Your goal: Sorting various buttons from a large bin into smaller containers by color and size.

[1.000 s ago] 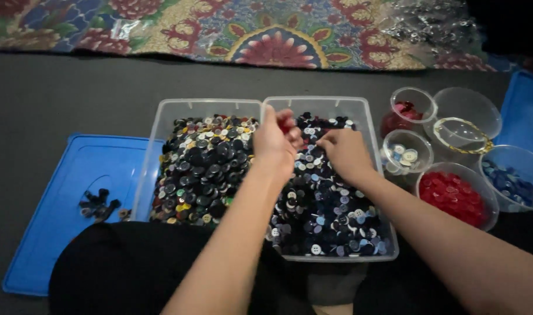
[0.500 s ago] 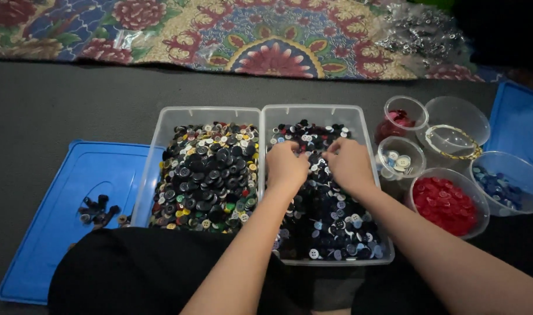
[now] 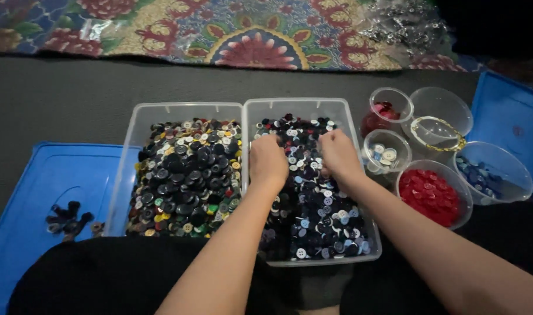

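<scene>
Now lowered from a raised position a second ago: left hand [image 3: 268,162] and right hand [image 3: 338,153], both resting knuckles-up in the buttons [image 3: 319,210] of the right clear bin [image 3: 336,108], fingers curled down into the pile; whether they pinch anything cannot be told. Beside it: left clear bin [image 3: 161,111] of mixed buttons, blue lid [image 3: 39,175], cup of red buttons [image 3: 430,195], other small cups, dark floor [image 3: 74,99], patterned rug [image 3: 254,35].

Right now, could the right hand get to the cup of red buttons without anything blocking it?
Probably yes: the right hand rests in the right bin, and the cup of red buttons sits open-topped just right of that forearm, nothing between.
</scene>
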